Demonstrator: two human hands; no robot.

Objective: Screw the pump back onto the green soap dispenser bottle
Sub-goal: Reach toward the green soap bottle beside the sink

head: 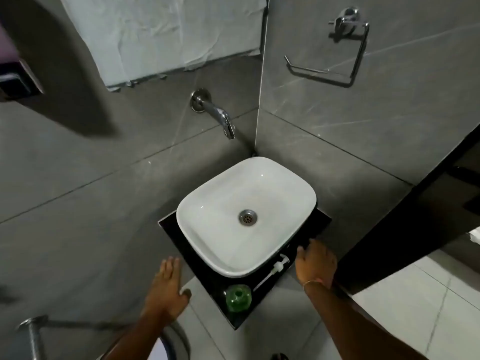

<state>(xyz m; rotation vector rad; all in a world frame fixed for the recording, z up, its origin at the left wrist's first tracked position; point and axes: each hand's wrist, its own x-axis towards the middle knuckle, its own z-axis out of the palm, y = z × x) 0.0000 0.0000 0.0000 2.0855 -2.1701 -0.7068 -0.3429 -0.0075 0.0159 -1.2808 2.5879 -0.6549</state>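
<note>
Seen from above, the uncapped green bottle point(238, 297) stands on the black counter point(262, 305) at the basin's point(197, 229) 6 o'clock, the white pump point(275, 268) lying at the bottle's 1 o'clock — both judged light, slippery plastic, best gripped at collar and body — while 2 hands, left hand point(165, 289) and right hand point(315, 263), are held spread and empty.

Item count, washbasin corner: ten kinds of item, eleven pieces in all.

The view is showing two hands, the left hand point(166, 289) and the right hand point(315, 263); one green soap dispenser bottle point(238, 298); one white pump point(272, 270); one white basin point(246, 216); one drain point(247, 217); one black counter slab point(315, 226); one wall tap point(215, 113); one chrome towel ring point(335, 51); one white sheet point(166, 35) on the wall; and one bracelet point(311, 283).
</note>
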